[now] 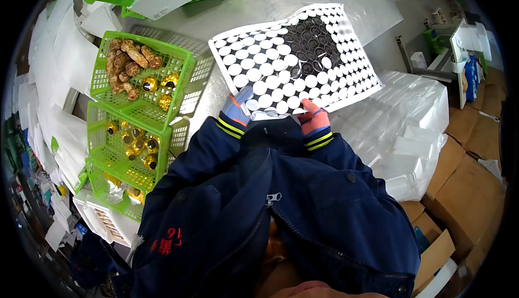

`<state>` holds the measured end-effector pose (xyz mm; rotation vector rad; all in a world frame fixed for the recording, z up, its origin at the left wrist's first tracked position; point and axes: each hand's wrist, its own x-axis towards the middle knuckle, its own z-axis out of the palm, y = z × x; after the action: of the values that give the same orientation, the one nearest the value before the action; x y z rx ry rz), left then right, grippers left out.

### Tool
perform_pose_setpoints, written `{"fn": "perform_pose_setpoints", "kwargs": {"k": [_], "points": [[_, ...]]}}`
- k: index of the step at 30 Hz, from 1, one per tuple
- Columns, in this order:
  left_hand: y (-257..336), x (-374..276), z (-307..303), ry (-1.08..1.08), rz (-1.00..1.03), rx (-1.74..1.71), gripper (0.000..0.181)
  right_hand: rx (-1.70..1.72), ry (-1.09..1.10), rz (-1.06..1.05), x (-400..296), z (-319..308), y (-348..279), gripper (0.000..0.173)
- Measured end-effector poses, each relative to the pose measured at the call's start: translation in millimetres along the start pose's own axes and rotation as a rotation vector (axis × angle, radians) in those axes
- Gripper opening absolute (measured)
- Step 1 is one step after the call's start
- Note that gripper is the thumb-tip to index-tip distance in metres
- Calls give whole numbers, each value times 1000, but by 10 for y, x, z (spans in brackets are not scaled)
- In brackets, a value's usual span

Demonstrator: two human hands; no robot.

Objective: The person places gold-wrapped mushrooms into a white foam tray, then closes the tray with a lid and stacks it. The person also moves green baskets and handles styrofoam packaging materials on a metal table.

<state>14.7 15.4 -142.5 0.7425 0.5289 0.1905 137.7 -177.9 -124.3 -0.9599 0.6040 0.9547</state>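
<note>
A large white sheet of round stickers [265,69] lies before me on a metal table, its near edge slightly curled. Most of the rounds are white; a dark patch [310,40] of black printed rounds shows towards the far side. My left hand [239,106], in a grey-violet glove with orange trim, grips the near left corner. My right hand [315,118], in an orange-pink glove, pinches the near edge further right, thumb or finger on top. The undersides of both grips are hidden.
Green plastic baskets stand to the left: one basket [184,56] holds brown knobbly pieces [121,64] and gold-foil balls [165,102], another [160,156] more foil balls [138,147]. Clear-wrapped white boxes [413,135] and cardboard cartons [466,184] are at the right.
</note>
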Motion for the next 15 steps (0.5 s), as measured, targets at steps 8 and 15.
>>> {"fn": "perform_pose_setpoints", "kwargs": {"k": [8,15], "points": [[389,11,-392,6,-217,158,48,-666,-648,231,-740,205,-183,40],[464,-98,-461,31,-224,188,47,-1088,-735,-93,-1475,975,-1206,9]]}}
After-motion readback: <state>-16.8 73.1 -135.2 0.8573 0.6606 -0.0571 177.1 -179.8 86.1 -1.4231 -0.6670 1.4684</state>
